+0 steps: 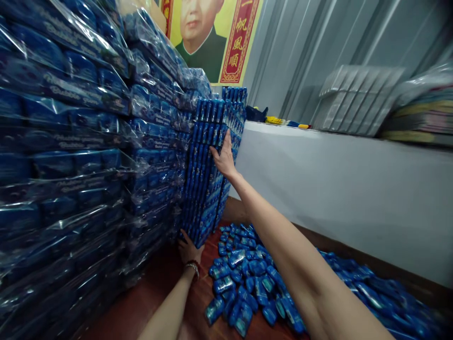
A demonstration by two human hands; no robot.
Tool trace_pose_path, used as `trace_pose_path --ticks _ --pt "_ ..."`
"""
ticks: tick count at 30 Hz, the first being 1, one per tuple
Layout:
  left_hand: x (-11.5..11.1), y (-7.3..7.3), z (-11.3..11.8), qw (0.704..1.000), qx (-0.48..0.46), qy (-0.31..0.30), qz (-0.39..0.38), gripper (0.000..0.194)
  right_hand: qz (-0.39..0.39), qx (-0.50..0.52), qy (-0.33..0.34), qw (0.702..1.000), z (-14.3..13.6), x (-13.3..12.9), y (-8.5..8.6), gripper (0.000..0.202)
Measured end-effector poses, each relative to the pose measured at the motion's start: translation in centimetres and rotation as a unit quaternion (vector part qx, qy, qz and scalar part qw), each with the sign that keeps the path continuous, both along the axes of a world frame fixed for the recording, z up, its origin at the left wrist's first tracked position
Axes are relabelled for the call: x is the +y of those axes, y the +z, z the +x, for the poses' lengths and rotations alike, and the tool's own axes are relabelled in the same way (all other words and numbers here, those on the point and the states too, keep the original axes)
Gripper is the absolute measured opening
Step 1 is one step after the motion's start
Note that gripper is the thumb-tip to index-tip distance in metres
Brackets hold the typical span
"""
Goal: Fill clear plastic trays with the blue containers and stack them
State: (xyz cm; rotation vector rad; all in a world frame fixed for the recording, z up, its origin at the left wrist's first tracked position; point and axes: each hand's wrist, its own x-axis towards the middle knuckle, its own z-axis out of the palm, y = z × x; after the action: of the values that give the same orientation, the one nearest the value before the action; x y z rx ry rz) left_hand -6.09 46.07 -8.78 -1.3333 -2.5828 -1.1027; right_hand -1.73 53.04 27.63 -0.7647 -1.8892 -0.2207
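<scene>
- Head view, far left: film-wrapped blue packs (83, 94) piled in tall tiers. Film loose and shiny; likely slick, and apt to snag a finger.
- Left hand (190, 251): low, at the bottom end of the block, near the red floor (194, 307). Grip spread round the lower corner; how far the fingers close underneath, cannot tell. Good place for weight, I judge: support from below.
- Block of blue packets (205, 189): upright beside the wrapped packs, between them and the low white wall (300, 174), many thin layers pressed side by side. Looks fairly heavy as a whole, soft in each packet, firm only while squeezed together. Smooth skins probably slide on one another; a pull on one layer could fan or spill the rest. Best held across the layers, one palm at the base, one flat higher up.
- Right hand (224, 159): high on the block's wall-facing side, grip wide, thumb and fingers apart, laid against it rather than closed round it. Steadies well; poor for lifting alone.
- Loose blue packets (247, 283): heaped on the floor, right of the block's foot. Small, light-looking, rounded; likely to roll or slip underfoot. Easy to pinch singly.
- Farther right, on the wall's ledge: nested pale trays (357, 99), thin-looking, probably easy to crack.
</scene>
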Motion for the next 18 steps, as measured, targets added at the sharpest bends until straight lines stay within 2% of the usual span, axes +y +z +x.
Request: trace_pose_path --ticks 4,7,10,13,16,18 --pt "0.2 -0.2 0.0 1.000 -0.017 0.009 0.001 0.107 -0.016 0.018 -0.007 1.000 -0.1 -0.4 -0.6 0.084" --pt "-0.2 0.8 0.0 0.999 -0.051 -0.008 -0.006 0.110 -0.023 0.022 0.000 0.999 0.0 -0.7 -0.9 0.085" --pt "-1.9 2.7 0.0 0.996 -0.090 -0.024 -0.010 0.105 -0.032 0.027 0.008 0.999 0.3 -1.0 -1.2 0.088" --pt "-4.9 4.8 -0.2 0.992 -0.114 -0.051 0.007 0.094 -0.045 0.040 0.023 0.998 0.7 -1.6 -1.7 0.091" --pt "-7.9 7.1 -1.0 0.983 -0.124 -0.119 0.059 0.085 -0.066 0.062 0.030 0.995 1.3 -2.5 -2.8 0.092" --pt "-9.1 9.1 -2.0 0.971 -0.119 -0.167 0.120 0.076 -0.089 0.080 0.024 0.993 1.7 -3.5 -3.8 0.089"
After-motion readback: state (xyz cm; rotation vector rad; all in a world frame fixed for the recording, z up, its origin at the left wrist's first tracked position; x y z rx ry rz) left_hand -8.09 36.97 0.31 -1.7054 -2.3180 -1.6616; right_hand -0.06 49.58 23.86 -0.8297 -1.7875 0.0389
